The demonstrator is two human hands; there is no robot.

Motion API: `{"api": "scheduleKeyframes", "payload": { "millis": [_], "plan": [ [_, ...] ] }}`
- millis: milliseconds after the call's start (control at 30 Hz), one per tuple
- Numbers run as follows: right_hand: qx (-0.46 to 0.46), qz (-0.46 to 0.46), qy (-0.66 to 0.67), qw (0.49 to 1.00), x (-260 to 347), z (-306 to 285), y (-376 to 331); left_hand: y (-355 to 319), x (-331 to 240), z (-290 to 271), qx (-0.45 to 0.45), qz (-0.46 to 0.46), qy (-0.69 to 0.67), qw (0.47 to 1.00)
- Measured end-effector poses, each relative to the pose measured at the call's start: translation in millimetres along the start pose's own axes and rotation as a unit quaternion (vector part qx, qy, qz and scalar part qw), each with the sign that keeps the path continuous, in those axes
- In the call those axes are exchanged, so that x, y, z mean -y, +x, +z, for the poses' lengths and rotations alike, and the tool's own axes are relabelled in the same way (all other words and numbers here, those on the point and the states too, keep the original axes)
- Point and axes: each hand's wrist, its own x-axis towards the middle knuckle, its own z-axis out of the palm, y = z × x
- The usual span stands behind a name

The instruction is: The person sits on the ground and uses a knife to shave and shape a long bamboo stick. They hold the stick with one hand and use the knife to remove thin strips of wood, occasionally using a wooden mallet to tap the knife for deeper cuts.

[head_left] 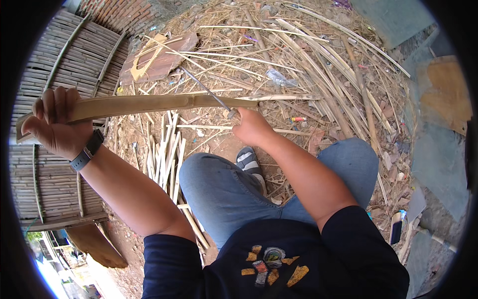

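A long split length of bamboo (144, 105) stretches across in front of me, with a node toward its right part. My left hand (62, 119) is wrapped round it close to its left end, at the far left. My right hand (253, 128) is closed on the handle of a long, thin-bladed knife (205, 88). The blade points up and to the left and crosses the bamboo near its right end. Most of the knife's handle is hidden in my fist. I cannot tell how deep the edge sits in the bamboo.
Pale split bamboo strips (167, 154) lie beside my left knee. More strips and poles (318, 60) cover the straw-littered ground ahead. A brown board (164, 57) lies at the far left, near a bamboo-slat wall (55, 55). A phone (396, 230) lies at the right.
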Motion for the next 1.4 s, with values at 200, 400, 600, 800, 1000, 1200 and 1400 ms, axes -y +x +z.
{"api": "scheduleKeyframes", "payload": {
  "millis": [200,400,600,800,1000,1200,1400],
  "plan": [
    [0.097,-0.064,0.036,0.993,60.8,-26.4,-18.3,-2.0,-8.7,-21.5,0.04,-0.03,-0.061,0.997],
    [0.131,-0.012,-0.014,0.991,20.6,-38.3,5.8,2.2,-15.4,-47.5,0.131,-0.1,-0.194,0.967],
    [0.12,-0.091,0.014,0.988,38.6,-41.8,-6.5,-5.0,-19.1,-56.2,0.125,-0.083,-0.188,0.97],
    [0.137,-0.009,0.021,0.99,17.8,-32.7,6.8,-11.6,-20.7,-60.6,0.117,-0.081,-0.197,0.97],
    [0.195,-0.038,0.063,0.978,40.4,-44.5,-3.9,-18.2,-24.2,-69.2,0.156,-0.064,-0.222,0.96],
    [0.22,0.035,0.073,0.972,19.1,-39.5,3.7,-19.1,-18.8,-72.5,0.214,-0.069,-0.265,0.938],
    [0.168,-0.094,0.035,0.981,44.8,-34.0,-10.3,-27.2,-26.7,-74.6,0.223,-0.049,-0.245,0.942]
  ]
}}
